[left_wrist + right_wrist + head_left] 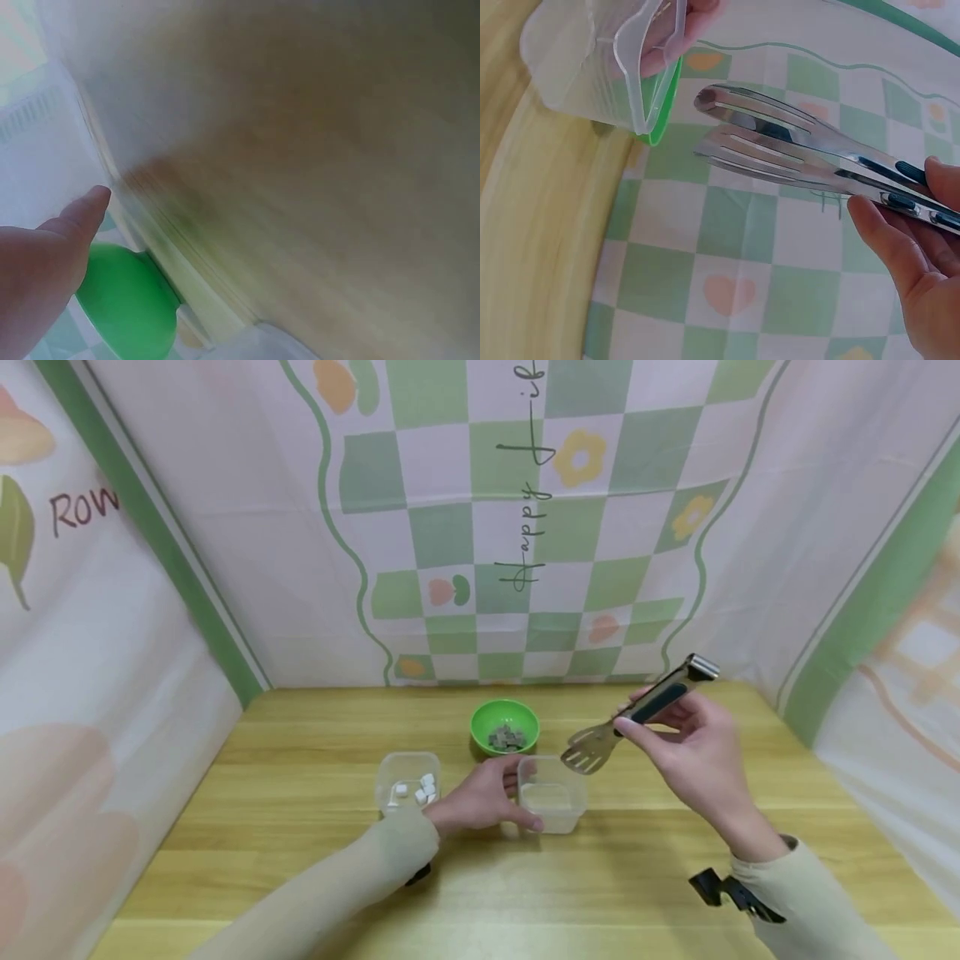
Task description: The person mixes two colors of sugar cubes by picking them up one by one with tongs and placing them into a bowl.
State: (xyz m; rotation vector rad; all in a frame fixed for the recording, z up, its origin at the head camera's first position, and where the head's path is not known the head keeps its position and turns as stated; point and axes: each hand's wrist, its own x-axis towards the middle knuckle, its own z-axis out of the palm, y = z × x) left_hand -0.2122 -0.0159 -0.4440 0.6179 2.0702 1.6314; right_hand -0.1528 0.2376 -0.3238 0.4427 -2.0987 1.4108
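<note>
My left hand [483, 797] holds a clear square plastic container [558, 820] by its left side, thumb at the front corner and fingers at the back. No contents show in it. In my right hand [701, 760] is a pair of metal serving tongs [660, 700] with dark grip panels, pinched between thumb and fingers. Their slotted tips [742, 124] point down-left, just above the container's right rim, slightly parted with nothing between them. Behind the container stands a green bowl [486, 717] with several small grey-brown pieces [507, 739] inside.
Left of my left hand, partly hidden by its wrist, a second clear container [387, 767] holds several white cubes [426, 787]. All stand on a wooden table [300, 793]. A patterned cloth [442, 539] hangs along the back edge, with more cloth at both sides.
</note>
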